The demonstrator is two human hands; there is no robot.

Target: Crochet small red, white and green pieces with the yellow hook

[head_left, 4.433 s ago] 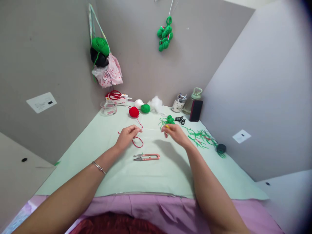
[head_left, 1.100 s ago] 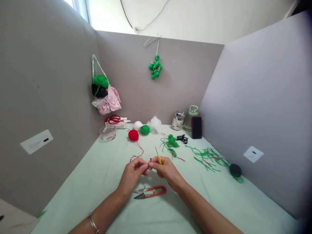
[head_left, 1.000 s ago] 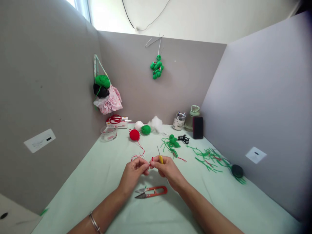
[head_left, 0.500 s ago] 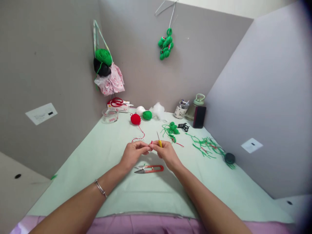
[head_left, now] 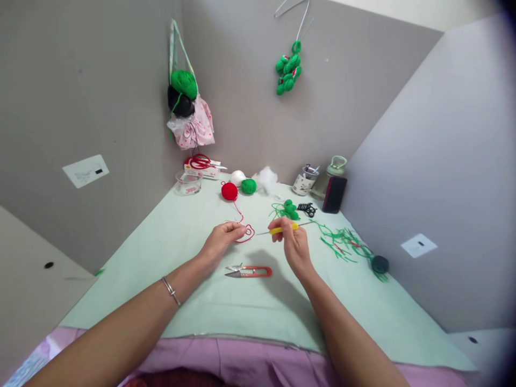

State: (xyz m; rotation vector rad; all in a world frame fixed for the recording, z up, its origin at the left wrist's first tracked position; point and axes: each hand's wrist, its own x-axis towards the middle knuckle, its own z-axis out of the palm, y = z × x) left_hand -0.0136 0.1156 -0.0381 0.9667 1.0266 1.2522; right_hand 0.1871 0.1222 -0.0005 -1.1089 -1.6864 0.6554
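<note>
At frame center, your left hand (head_left: 222,239) pinches thin, looped red yarn (head_left: 253,232); your right hand (head_left: 295,248) grips the slim yellow-handled hook (head_left: 277,230), nearly level now, pointing upward 0.5 s earlier.

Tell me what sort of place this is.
Probably a small craft workspace: tall, flat grey partition panels enclose a table covered in pale green cloth, bearing a round red ball of yarn and orange-handled metal thread snips.
</note>
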